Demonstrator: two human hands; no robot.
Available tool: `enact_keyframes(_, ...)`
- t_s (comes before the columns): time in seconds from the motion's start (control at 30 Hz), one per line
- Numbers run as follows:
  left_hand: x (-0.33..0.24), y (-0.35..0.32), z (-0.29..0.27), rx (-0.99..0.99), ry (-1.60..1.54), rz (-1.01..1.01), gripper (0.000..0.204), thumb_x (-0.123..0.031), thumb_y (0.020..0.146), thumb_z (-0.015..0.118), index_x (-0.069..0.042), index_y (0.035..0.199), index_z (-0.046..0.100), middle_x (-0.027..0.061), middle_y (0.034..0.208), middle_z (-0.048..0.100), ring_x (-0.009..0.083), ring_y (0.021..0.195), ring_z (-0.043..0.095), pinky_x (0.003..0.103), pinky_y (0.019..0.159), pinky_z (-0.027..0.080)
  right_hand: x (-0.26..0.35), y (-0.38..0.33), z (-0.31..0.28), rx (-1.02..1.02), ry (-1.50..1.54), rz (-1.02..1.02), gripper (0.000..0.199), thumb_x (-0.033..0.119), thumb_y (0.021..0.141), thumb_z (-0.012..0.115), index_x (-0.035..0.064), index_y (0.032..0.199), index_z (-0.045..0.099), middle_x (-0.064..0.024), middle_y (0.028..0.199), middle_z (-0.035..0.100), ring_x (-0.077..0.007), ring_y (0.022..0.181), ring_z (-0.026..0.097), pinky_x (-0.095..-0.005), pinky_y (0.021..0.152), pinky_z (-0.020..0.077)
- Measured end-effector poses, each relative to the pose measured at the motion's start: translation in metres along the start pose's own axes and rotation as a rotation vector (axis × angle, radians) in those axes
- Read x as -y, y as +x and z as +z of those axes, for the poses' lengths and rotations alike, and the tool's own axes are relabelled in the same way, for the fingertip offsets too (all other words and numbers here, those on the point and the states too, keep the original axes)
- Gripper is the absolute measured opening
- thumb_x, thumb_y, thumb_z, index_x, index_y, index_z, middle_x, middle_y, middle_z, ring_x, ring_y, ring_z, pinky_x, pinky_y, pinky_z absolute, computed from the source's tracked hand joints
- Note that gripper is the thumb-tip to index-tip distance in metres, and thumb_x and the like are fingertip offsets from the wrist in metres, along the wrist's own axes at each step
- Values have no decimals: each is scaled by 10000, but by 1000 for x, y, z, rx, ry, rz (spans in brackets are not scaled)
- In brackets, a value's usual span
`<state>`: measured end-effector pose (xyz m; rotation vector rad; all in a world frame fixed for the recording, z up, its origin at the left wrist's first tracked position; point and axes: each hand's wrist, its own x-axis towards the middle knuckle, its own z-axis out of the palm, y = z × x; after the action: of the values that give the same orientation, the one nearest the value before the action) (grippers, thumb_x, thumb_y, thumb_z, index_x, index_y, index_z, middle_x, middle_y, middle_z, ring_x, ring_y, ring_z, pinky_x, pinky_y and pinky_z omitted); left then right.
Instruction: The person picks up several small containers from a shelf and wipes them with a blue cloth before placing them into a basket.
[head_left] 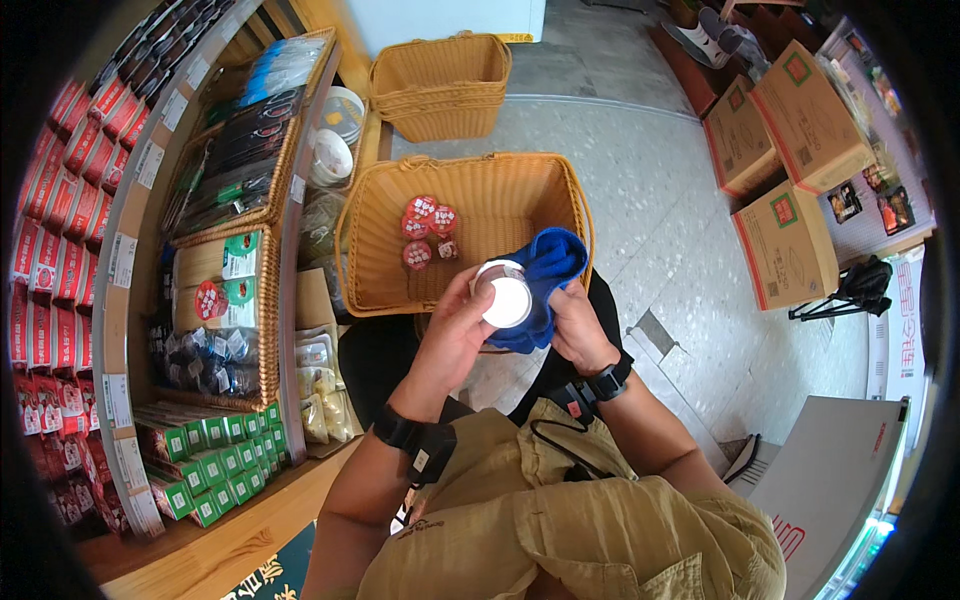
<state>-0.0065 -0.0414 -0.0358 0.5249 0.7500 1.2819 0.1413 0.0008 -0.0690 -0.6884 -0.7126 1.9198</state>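
Observation:
My left hand is closed round a small round cup whose flat white end is turned up toward me. Bunched in my right hand is a blue cloth, which lies against the right side of the cup and hangs below it. Both hands are over the near edge of a tan woven basket. Inside that basket, toward its left, sit several small cups with red patterned lids.
Left stands a shelf with wicker trays, green boxes and red packages. Stacked baskets are beyond mine. Cardboard boxes and a folded black stool stand at right on the grey floor.

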Motion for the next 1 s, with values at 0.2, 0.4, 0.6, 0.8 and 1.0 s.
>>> enact_keyframes(0.2, -3, 2, -5, -104, 339, 78, 364, -216, 923, 446, -40, 1240, 419, 73, 1170, 503, 150, 1038, 512, 294, 893, 415, 2, -7, 14, -46, 0, -47, 245, -50, 796, 512, 6, 1031, 554, -37, 982, 603, -121, 865, 582, -268, 791, 475)
enact_keyframes(0.4, -1, -2, -3, -122, 361, 142, 375, -221, 930, 437, -61, 1265, 384, 87, 1159, 497, 125, 1001, 505, 253, 849, 410, 6, -10, 26, -54, -235, -152, 224, -35, 794, 531, 20, 1007, 572, -16, 921, 605, -94, 843, 563, -234, 760, 456)
enact_keyframes(0.6, -7, -6, 11, -347, 213, 160, 347, -331, 905, 478, -49, 1097, 415, 53, 981, 521, 98, 887, 513, 230, 759, 431, 7, -19, 44, 198, -797, -199, 325, 96, 851, 531, 20, 1162, 473, -55, 1080, 535, -139, 990, 500, -277, 870, 406)
enact_keyframes(0.8, 2, -12, 17, -144, 70, 64, 309, -377, 928, 405, -86, 1027, 439, -7, 893, 505, 57, 793, 507, 218, 709, 429, 5, 9, 28, 292, -746, -88, 290, 215, 871, 502, 12, 1079, 506, -70, 1020, 555, -138, 939, 521, -276, 809, 426)
enact_keyframes(1.0, -4, -4, -1, -152, -225, -78, 524, -500, 899, 355, -29, 1027, 548, 86, 1030, 598, 152, 915, 585, 295, 820, 464, -9, -2, 26, 115, -531, -102, 283, 169, 864, 530, 15, 1101, 514, -29, 1015, 559, -96, 902, 519, -254, 791, 435)
